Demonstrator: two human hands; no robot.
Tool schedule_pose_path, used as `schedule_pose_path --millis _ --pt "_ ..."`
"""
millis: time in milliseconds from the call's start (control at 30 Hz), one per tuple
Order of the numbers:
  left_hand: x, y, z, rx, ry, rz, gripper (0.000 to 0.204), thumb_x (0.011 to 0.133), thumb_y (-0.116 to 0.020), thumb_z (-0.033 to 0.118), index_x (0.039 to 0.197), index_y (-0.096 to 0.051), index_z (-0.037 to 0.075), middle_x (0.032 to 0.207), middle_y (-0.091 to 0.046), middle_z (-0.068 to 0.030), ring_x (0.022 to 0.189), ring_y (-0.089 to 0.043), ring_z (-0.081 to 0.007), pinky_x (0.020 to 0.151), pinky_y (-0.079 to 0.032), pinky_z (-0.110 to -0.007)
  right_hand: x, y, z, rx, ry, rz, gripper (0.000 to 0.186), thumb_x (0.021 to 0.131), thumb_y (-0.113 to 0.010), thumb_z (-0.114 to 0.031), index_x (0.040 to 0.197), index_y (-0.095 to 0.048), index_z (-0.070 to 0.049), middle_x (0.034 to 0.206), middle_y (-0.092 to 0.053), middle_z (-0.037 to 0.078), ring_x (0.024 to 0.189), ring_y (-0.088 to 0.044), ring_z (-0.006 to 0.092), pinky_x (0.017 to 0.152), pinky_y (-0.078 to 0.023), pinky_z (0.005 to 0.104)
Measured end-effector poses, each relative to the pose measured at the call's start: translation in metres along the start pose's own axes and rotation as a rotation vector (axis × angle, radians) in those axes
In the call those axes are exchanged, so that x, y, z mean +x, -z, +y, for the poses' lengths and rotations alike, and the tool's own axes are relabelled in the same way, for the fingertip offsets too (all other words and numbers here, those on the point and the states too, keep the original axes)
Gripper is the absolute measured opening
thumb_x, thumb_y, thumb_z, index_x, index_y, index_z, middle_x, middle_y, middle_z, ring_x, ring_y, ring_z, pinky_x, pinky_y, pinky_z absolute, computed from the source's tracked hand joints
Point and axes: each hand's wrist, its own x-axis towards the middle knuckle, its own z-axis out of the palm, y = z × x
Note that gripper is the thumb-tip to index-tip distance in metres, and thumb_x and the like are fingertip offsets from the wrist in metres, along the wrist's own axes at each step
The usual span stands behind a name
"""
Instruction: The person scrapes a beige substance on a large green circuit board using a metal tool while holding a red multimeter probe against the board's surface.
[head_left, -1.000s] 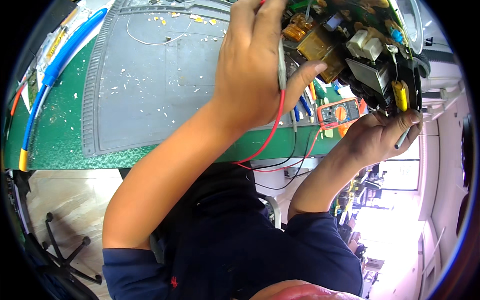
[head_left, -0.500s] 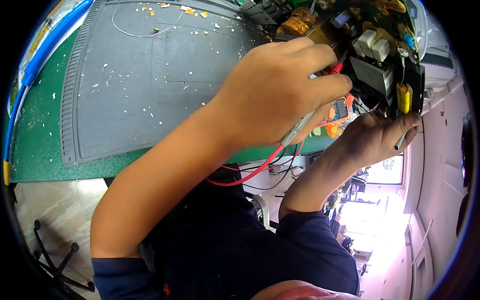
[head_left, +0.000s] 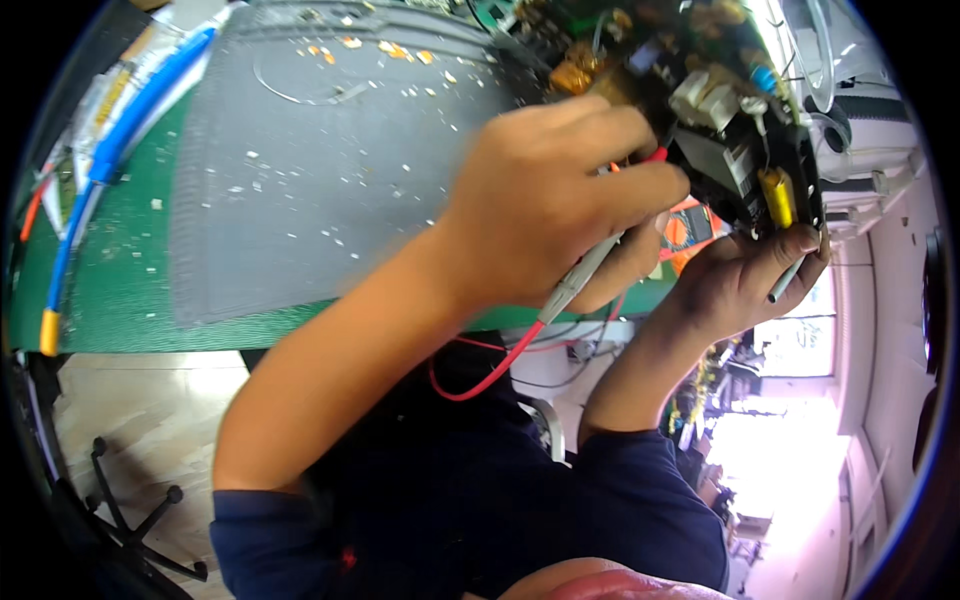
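Note:
My left hand (head_left: 565,205) is closed round a grey test probe (head_left: 580,280) with a red lead (head_left: 490,382). The probe's red front part (head_left: 657,155) points toward the circuit board assembly (head_left: 690,150); its tip is hidden, so contact cannot be told. My right hand (head_left: 745,278) grips the lower edge of that assembly, thumb beside a yellow-wrapped component (head_left: 777,198). A thin grey rod (head_left: 787,280) sticks out between its fingers. White block parts (head_left: 705,100) and a metal heat sink (head_left: 715,160) stand on the board. Behind the hands lies an orange multimeter (head_left: 690,228).
A grey mat (head_left: 330,200) with scattered white and orange crumbs covers much of the green table (head_left: 120,310). On the far left lies a blue tool with a yellow tip (head_left: 130,125). A chair base (head_left: 140,525) stands on the floor, lower left.
The view has shifted, with the mat further right in it. The board assembly and my right hand appear further left and slightly tilted. My left hand still holds the probe, slightly lower.

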Motion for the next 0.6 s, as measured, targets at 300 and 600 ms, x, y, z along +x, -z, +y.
schedule_pose_path --millis 300,600 --pt "-0.01 -0.003 0.027 -0.033 0.411 0.185 0.015 0.079 -0.055 0.005 0.092 -0.061 0.001 0.074 -0.059 -0.0087 0.064 -0.053 -0.0145 0.06 -0.043 -0.025 -0.013 0.012 -0.001 0.095 0.005 -0.062 0.035 0.086 -0.058 -0.026 0.099 -0.045 0.003 0.088 -0.058 0.015 0.082 -0.057 0.0167 0.075 -0.045 0.0267" --pt "-0.019 -0.007 0.047 -0.457 1.037 0.293 0.022 0.088 -0.055 0.021 0.095 -0.057 0.0 0.081 -0.06 -0.0041 0.068 -0.051 -0.0074 0.059 -0.042 -0.023 -0.047 0.025 0.001 0.268 0.117 -0.184 0.04 0.082 -0.063 -0.025 0.104 -0.039 -0.002 0.092 -0.057 0.019 0.088 -0.059 0.0257 0.081 -0.048 0.0384"
